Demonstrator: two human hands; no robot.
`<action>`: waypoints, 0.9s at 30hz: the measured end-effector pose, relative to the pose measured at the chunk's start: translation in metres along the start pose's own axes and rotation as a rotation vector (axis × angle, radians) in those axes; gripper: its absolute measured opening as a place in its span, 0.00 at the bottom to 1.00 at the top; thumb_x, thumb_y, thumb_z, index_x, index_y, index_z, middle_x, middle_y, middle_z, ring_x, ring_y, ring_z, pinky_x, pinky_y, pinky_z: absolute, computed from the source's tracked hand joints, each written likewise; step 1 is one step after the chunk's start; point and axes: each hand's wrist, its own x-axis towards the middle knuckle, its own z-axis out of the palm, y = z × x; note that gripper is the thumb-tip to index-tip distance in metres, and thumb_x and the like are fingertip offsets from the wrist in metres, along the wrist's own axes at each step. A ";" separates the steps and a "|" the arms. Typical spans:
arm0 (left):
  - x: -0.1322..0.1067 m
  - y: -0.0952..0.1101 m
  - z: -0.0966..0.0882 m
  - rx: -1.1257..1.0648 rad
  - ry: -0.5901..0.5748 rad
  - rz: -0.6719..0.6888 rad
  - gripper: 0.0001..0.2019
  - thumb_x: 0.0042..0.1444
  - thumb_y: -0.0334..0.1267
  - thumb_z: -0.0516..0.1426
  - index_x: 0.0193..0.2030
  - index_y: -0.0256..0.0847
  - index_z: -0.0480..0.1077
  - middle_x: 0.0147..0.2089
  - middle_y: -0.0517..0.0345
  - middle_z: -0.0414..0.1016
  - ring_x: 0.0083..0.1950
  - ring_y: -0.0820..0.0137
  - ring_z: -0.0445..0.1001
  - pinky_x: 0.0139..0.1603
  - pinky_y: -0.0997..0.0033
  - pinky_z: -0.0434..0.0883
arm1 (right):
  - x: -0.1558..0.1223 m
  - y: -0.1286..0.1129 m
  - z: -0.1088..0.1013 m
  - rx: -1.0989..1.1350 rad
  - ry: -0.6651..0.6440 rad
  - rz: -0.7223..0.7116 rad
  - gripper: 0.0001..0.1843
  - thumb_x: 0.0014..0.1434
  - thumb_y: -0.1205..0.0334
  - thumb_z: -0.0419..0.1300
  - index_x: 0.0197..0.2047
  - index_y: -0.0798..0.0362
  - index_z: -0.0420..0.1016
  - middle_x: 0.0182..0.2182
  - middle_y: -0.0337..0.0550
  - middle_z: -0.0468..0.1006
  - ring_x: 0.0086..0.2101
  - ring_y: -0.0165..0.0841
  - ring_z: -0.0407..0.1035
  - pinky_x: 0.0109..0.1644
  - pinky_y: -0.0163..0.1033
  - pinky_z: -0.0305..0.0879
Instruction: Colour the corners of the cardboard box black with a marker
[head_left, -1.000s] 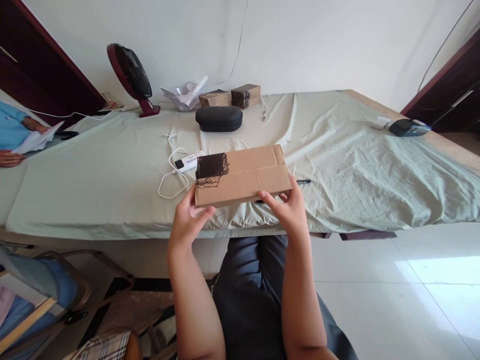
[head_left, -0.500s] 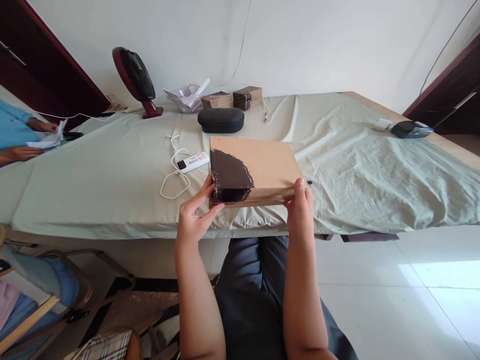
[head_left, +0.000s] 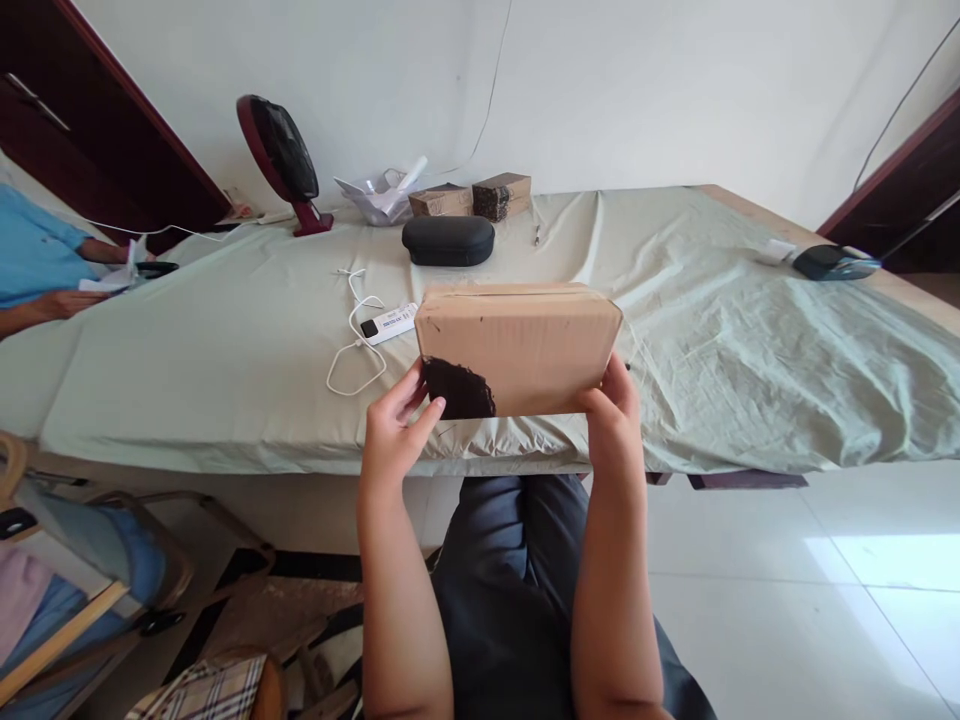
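Observation:
A brown cardboard box [head_left: 525, 345] with a black scribbled patch at its lower left corner is held up over the near edge of the cloth-covered table [head_left: 225, 350]. My left hand [head_left: 394, 430] grips its lower left corner, thumb over the black patch. My right hand [head_left: 615, 415] grips the lower right corner from below. The box stands on edge, its broad face toward me, tape along the top.
Behind the box lie a white power bank with a looped cable [head_left: 386, 322], a black case [head_left: 448, 240], two small boxes [head_left: 472, 197], crumpled plastic [head_left: 379, 195] and a small fan [head_left: 281, 155]. Another person's blue sleeve and hands [head_left: 45, 270] are at far left. A dark device [head_left: 832, 262] sits far right. A chair [head_left: 82, 570] stands lower left.
The box has been rolled toward me in both hands: first its flap side showed, then a face with a large black patch, now a plainer face with the patch at the lower corner.

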 end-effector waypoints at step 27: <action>0.001 -0.014 -0.020 0.091 -0.082 0.313 0.34 0.56 0.44 0.72 0.69 0.43 0.74 0.70 0.46 0.76 0.71 0.52 0.75 0.76 0.54 0.71 | 0.002 0.013 0.006 0.167 0.167 0.126 0.36 0.64 0.47 0.66 0.73 0.39 0.70 0.76 0.41 0.64 0.75 0.46 0.56 0.77 0.57 0.58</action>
